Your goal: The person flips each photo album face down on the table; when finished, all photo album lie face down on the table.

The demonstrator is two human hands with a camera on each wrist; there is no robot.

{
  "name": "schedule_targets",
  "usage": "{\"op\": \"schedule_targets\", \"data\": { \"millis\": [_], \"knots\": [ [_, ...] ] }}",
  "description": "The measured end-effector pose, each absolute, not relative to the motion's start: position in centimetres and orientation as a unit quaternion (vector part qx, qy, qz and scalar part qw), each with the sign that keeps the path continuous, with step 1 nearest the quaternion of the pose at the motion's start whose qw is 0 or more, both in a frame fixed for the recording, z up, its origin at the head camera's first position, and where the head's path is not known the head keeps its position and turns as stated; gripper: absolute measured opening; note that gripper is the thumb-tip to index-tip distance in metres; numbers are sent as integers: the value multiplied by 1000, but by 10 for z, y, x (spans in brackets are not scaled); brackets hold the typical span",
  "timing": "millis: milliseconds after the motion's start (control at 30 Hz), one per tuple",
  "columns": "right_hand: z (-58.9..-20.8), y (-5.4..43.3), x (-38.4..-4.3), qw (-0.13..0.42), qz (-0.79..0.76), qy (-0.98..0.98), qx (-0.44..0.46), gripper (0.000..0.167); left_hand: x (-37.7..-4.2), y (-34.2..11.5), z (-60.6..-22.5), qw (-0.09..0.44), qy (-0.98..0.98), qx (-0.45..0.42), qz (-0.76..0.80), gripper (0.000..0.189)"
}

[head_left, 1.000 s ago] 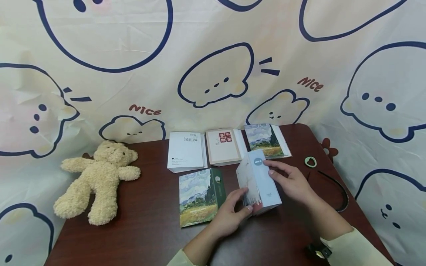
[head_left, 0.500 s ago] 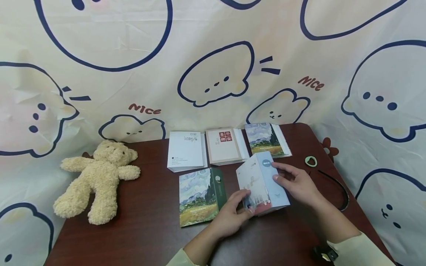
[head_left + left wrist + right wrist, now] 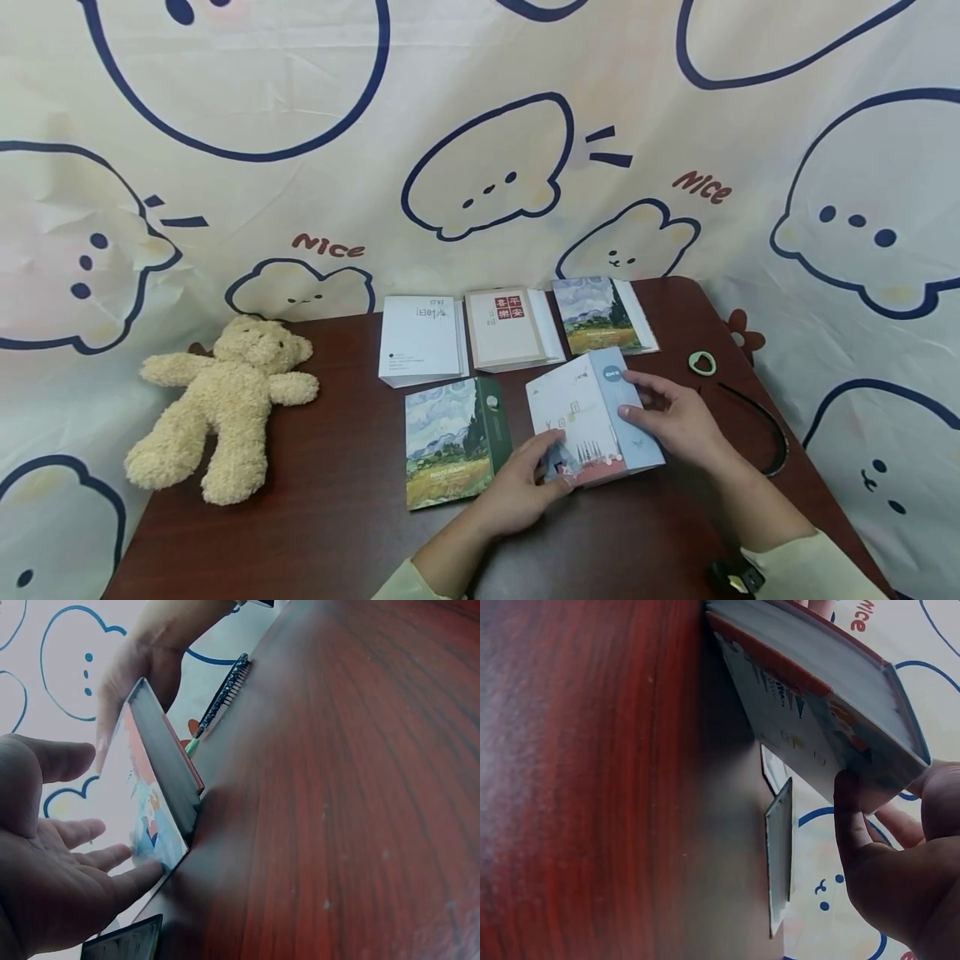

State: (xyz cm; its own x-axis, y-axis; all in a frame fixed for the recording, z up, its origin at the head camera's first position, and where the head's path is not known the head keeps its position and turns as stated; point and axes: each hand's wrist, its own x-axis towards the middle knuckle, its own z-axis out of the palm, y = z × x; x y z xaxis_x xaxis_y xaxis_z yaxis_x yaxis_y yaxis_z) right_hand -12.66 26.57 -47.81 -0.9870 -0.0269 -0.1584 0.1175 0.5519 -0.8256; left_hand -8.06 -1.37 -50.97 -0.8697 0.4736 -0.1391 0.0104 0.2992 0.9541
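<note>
In the head view, a blue and white album (image 3: 567, 397) is tilted up, low and right of the middle. The left hand (image 3: 513, 492) touches its front, and the right hand (image 3: 681, 421) is at its blue spine. A painted album (image 3: 444, 443) lies just left of it. A fluffy teddy bear (image 3: 228, 400) (it looks very soft) lies on the brown table (image 3: 337, 508), at the left.

In the left wrist view, the left hand is at the lower left. Its fingers are apart and mostly straight, and a tip touches the album, left of the middle.

In the right wrist view, the album slants across the upper right. The right hand, at the lower right, pinches its corner, fingers clamped on it.
</note>
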Motion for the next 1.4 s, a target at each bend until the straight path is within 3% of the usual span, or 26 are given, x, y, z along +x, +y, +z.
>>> {"op": "schedule_targets", "data": {
  "millis": [967, 1400],
  "knots": [
    [-512, 254, -141, 107, -443, 889, 31, 61, -82, -19, -497, 205, 830, 125, 504, 70],
    [-516, 251, -141, 92, -383, 919, 20, 54, -81, -24, -495, 205, 839, 129, 488, 73]
  ]
}}
